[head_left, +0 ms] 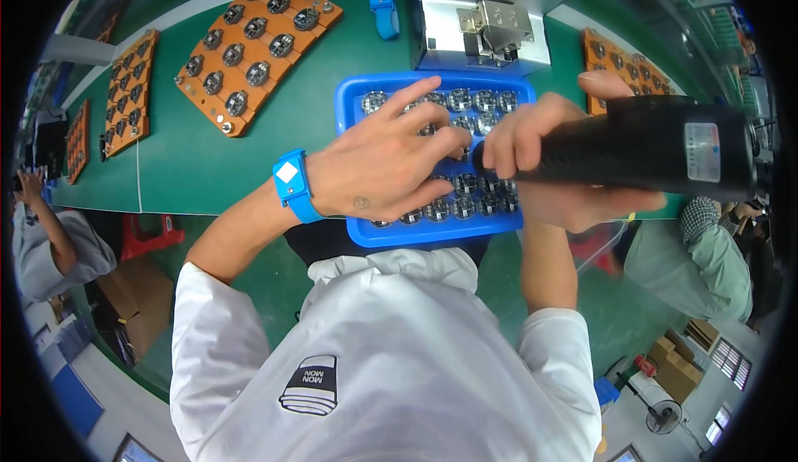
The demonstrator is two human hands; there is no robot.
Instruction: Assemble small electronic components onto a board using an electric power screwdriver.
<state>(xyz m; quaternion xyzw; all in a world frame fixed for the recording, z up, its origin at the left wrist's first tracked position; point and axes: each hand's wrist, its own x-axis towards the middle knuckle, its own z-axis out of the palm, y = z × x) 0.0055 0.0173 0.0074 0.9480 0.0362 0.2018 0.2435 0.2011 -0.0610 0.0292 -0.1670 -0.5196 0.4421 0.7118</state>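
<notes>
A blue tray [349,96] filled with several small round metal parts [472,100] lies on the green table in front of me. My left hand [384,159], with a blue wrist strap [293,186], rests on the parts in the tray's middle, fingers spread and pressing down. My right hand [540,142] grips a black electric screwdriver [657,148], whose tip points left into the tray right beside my left fingertips. The tip itself is hidden between the hands.
An orange fixture board [253,46] holding round parts lies at the back left, with more orange boards [129,92] further left and one at the right [628,67]. A grey machine [490,13] stands behind the tray. A spare blue strap [382,9] lies nearby. Other people sit at both sides.
</notes>
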